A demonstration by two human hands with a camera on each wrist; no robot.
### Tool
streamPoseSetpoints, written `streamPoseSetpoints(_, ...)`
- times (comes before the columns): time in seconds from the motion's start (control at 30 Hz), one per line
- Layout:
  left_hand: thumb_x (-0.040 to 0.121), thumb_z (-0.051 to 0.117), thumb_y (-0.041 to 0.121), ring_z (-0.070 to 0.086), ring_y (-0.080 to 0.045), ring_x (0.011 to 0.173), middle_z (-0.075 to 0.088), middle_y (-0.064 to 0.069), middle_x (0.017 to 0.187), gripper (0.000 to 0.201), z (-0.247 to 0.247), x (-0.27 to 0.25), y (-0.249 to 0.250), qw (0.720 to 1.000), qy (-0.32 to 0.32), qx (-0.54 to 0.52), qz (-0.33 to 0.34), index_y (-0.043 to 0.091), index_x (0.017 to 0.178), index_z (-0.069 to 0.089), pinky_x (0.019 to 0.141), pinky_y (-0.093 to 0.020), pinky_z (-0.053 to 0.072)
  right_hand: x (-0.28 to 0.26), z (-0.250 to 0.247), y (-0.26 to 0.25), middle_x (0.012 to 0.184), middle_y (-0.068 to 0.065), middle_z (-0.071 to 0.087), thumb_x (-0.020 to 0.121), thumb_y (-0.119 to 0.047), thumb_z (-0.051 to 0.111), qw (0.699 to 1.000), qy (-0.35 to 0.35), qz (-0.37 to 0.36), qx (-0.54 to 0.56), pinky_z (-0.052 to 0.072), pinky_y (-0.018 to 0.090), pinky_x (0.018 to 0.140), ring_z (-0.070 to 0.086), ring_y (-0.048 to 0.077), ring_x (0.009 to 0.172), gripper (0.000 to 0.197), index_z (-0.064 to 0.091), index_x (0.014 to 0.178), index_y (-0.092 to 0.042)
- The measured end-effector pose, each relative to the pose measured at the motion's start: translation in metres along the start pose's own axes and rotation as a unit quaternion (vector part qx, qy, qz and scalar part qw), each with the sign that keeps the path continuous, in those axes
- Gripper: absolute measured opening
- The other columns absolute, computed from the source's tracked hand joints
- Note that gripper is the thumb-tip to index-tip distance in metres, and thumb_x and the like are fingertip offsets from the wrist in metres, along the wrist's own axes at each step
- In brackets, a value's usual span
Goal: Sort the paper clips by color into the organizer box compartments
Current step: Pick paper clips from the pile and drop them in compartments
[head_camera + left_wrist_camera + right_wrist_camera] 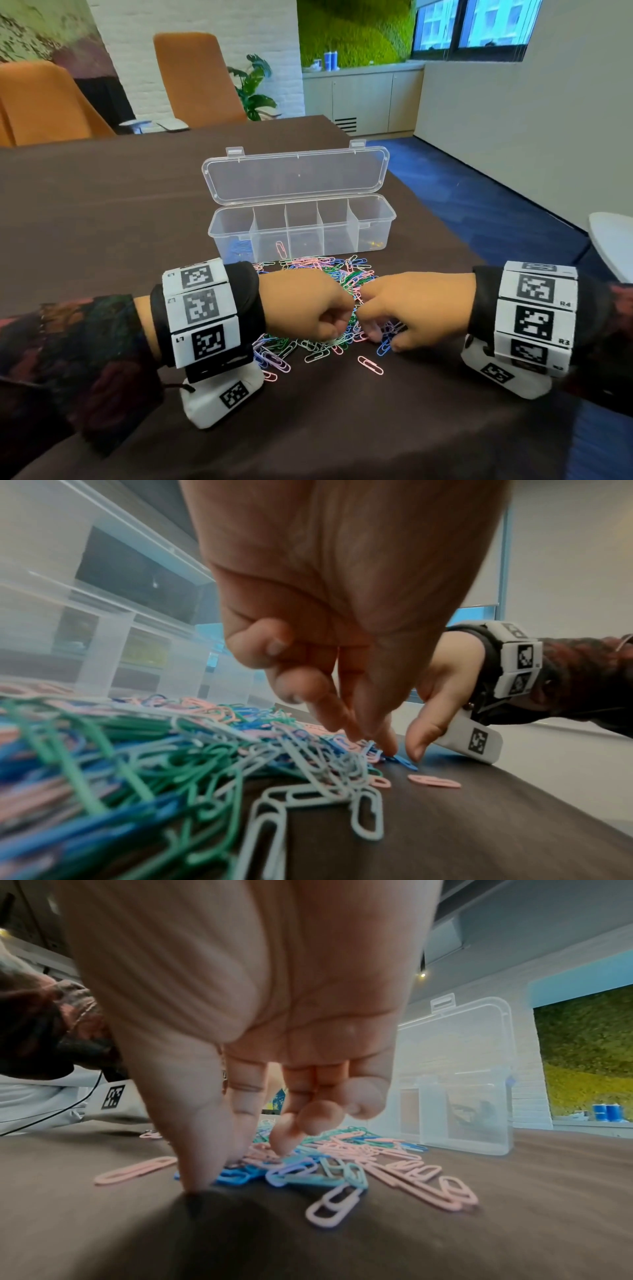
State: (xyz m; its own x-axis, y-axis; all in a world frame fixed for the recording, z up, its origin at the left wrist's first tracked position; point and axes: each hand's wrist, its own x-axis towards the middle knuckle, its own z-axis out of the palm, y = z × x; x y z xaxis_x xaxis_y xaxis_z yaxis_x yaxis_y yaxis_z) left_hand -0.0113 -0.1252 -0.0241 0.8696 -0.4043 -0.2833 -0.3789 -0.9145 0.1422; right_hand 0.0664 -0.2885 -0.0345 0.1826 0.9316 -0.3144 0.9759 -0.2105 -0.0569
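Both hands are down in the pile of paper clips [318,274], which spreads under and around them on the brown table [102,205]. The left hand [305,305] is a loose fist over the heap, fingers curled; whether it actually pinches a clip cannot be told, since its fingertips [387,739] only touch down among the clips. The right hand [418,308] faces it, nearly knuckle to knuckle, its thumb [195,1164] pressed to the table and forefinger bent down beside a blue clip [232,1176] — a closing pinch, with no clip clearly held. A pink clip [370,365] lies alone just on the near side of the right hand. Beyond both hands stands the clear organizer box [383,219], lid up, with blue clips at its left end and one pink clip in the next compartment. The wristbands carry square coded tags — readable labels are L1, L2 on the left and R3, R4 on the right.
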Motion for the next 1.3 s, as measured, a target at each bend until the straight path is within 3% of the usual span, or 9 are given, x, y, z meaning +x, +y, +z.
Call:
streamPoseSetpoints(0.23,0.088,0.057,0.016,0.055,-0.012,0.078,0.066,0.002,0.09,0.007,0.004,-0.005,-0.005,1.0,0.0,-0.012,-0.007,0.017,0.093,0.063,0.068,-0.018,0.038,0.006,0.002,0.006,0.084,-0.012,0.04,0.083,-0.022,0.067,0.999,-0.028,0.014,0.019,0.033,0.025,0.068,0.043,0.008,0.084,0.011,0.057,0.086,-0.024)
streamPoseSetpoints(0.33,0.089,0.057,0.017,0.055,-0.012,0.078,0.066,0.002,0.09,0.007,0.004,-0.005,-0.006,1.0,0.008,-0.02,-0.011,0.016,0.093,0.062,0.065,-0.012,0.034,0.005,0.005,0.009,0.083,-0.01,0.047,0.083,-0.019,0.067,0.998,-0.026,0.011,0.057,0.033,0.014,0.063,0.047,0.009,0.078,0.021,0.05,0.073,-0.027)
streamPoseSetpoints(0.53,0.089,0.057,0.015,0.045,-0.005,0.067,0.064,0.001,0.087,0.008,-0.002,0.001,0.003,0.996,0.057,-0.029,0.054,0.016,0.092,0.064,0.062,-0.008,0.031,-0.011,-0.015,0.034,0.072,0.008,0.062,0.078,-0.006,0.073,0.957,0.109,0.039,0.265,0.045,0.026,0.062,0.055,0.015,0.062,0.029,0.052,0.067,-0.023)
streamPoseSetpoints(0.67,0.089,0.059,0.015,0.043,-0.003,0.07,0.064,-0.001,0.093,0.019,-0.007,0.019,0.016,0.99,0.043,-0.018,0.13,0.018,0.107,0.067,0.063,-0.013,0.03,-0.028,-0.028,0.057,0.07,0.005,0.055,0.086,0.015,0.053,0.835,0.247,0.07,0.486,0.046,0.018,0.051,0.053,0.012,0.055,0.023,0.057,0.086,-0.008)
streamPoseSetpoints(0.77,0.091,0.058,0.015,0.038,-0.002,0.079,0.062,-0.003,0.101,0.028,-0.011,0.038,0.027,0.988,0.02,0.046,0.145,0.019,0.117,0.063,0.066,-0.015,0.024,-0.035,-0.027,0.075,0.065,0.002,0.048,0.091,0.012,0.036,0.685,0.332,0.124,0.637,0.045,0.019,0.047,0.053,0.013,0.053,0.029,0.057,0.091,-0.008)
streamPoseSetpoints(0.87,0.09,0.058,0.015,0.043,-0.009,0.087,0.053,0.0,0.11,0.029,-0.013,0.056,0.035,0.986,-0.032,0.108,0.122,0.019,0.118,0.06,0.067,-0.021,0.026,-0.037,-0.024,0.085,0.067,0.004,0.042,0.077,0.008,0.04,0.536,0.354,0.13,0.755,0.042,0.017,0.046,0.049,0.015,0.053,0.021,0.049,0.081,-0.01)
streamPoseSetpoints(0.97,0.088,0.06,0.017,0.048,-0.015,0.09,0.052,0.0,0.111,0.02,-0.01,0.068,0.039,0.982,-0.054,0.133,0.125,0.017,0.108,0.061,0.057,-0.021,0.029,-0.037,-0.018,0.088,0.068,0.005,0.043,0.059,-0.001,0.047,0.473,0.352,0.133,0.797,0.039,0.016,0.044,0.047,0.014,0.049,0.02,0.046,0.076,-0.011)
streamPoseSetpoints(1.13,0.086,0.064,0.018,0.041,-0.009,0.077,0.046,-0.001,0.103,0.012,-0.008,0.072,0.031,0.984,-0.052,0.113,0.127,0.012,0.096,0.064,0.063,-0.025,0.031,-0.032,-0.015,0.087,0.065,0.002,0.044,0.085,-0.007,0.038,0.522,0.316,0.15,0.778,0.03,0.019,0.042,0.038,0.012,0.048,0.015,0.044,0.072,-0.013)
streamPoseSetpoints(1.3,0.083,0.067,0.008,0.046,0.005,0.072,0.048,0.005,0.083,0.01,-0.019,0.055,0.012,0.987,0.041,-0.077,0.136,0.013,0.078,0.06,0.066,-0.006,0.034,-0.022,-0.018,0.078,0.063,0.001,0.042,0.089,-0.006,0.04,0.565,0.299,0.154,0.753,0.027,0.018,0.04,0.035,0.011,0.047,0.019,0.046,0.072,-0.013)
